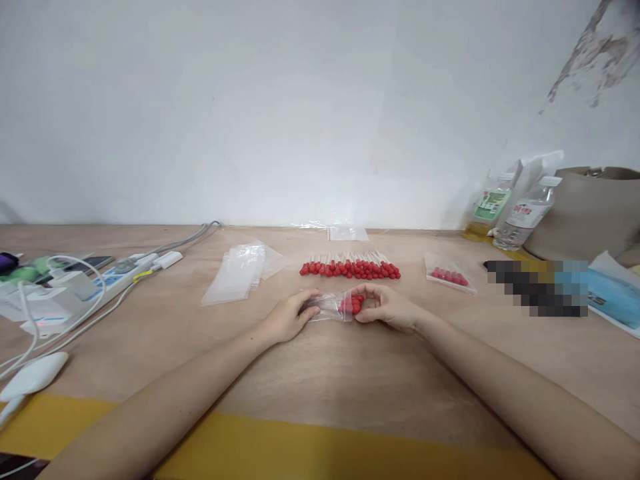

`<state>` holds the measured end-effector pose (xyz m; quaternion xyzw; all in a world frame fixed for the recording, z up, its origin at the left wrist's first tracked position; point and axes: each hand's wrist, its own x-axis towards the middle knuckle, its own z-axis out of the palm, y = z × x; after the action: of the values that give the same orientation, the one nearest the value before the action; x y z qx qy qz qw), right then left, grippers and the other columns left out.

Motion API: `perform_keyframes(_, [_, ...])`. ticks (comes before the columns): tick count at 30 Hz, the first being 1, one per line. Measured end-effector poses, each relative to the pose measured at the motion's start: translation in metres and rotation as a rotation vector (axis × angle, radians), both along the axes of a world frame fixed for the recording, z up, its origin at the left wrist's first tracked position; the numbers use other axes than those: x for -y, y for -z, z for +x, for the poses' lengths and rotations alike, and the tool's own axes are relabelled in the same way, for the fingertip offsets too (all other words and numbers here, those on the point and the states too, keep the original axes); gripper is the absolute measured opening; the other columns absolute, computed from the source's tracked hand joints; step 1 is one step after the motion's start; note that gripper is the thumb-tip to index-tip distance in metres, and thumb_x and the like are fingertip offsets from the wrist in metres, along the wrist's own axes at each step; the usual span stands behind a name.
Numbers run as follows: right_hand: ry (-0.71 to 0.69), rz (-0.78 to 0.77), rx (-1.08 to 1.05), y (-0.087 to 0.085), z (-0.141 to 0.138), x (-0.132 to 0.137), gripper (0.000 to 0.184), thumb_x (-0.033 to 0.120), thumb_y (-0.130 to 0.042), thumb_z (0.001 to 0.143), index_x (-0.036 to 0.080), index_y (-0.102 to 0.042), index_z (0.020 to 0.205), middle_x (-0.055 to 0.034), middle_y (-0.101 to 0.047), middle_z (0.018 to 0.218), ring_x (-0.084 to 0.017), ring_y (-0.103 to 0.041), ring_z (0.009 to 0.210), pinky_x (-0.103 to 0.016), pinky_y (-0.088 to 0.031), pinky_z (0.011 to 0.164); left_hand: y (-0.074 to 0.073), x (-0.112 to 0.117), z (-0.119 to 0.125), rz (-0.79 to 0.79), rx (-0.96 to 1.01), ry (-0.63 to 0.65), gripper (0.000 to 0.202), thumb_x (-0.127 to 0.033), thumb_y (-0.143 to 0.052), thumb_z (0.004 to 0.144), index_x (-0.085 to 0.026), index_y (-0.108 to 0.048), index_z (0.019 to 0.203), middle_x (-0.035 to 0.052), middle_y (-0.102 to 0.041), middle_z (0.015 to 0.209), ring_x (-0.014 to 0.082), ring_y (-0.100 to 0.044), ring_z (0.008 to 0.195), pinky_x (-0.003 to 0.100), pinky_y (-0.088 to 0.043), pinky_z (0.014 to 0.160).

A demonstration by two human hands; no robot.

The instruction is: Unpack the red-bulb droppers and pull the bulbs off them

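Both hands meet at the middle of the wooden table [320,373]. My left hand [290,317] pinches one end of a small clear plastic bag [330,307]. My right hand [387,307] is closed on the other end, where several red-tipped sticks [353,305] sit at the bag's mouth. Just beyond the hands lies a row of loose red-tipped sticks [350,268]. A filled bag of the same sticks [449,275] rests to the right of that row. A stack of empty clear bags [240,270] lies to the left.
A white power strip [120,273] with cables, chargers and phones fills the left side. Two plastic bottles [525,213] and a beige bag [590,213] stand at the back right beside blue packaging [615,300]. Another clear bag [347,233] lies by the wall. Yellow tape [325,453] lines the near edge.
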<state>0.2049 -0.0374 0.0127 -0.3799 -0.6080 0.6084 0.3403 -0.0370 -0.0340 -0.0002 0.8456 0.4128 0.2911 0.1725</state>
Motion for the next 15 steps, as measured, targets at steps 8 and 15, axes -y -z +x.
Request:
perform_keyframes(8, [0.143,-0.137,-0.102,-0.001,0.001,-0.005,0.033,0.022,-0.075,0.055,0.015,-0.06,0.084,-0.0039,-0.066,0.078,-0.011,-0.062,0.063,-0.024,-0.052,0.061,-0.001,0.001,0.0,-0.011,0.024,0.005,0.029,-0.03,-0.047,0.083,-0.019,-0.052,0.109,0.0053,-0.061,0.105,0.019,-0.057,0.094,0.034,-0.045,0.084])
perform_keyframes(15, [0.277,-0.092,0.055,-0.032,0.049,-0.023,0.022,0.02,-0.073,0.057,0.015,-0.063,0.077,-0.0033,-0.066,0.07,-0.007,-0.055,0.052,-0.018,-0.049,0.05,-0.002,0.002,0.0,-0.012,-0.005,-0.028,0.031,-0.031,-0.047,0.083,-0.018,-0.051,0.111,0.0052,-0.06,0.109,0.0191,-0.056,0.098,0.034,-0.044,0.086])
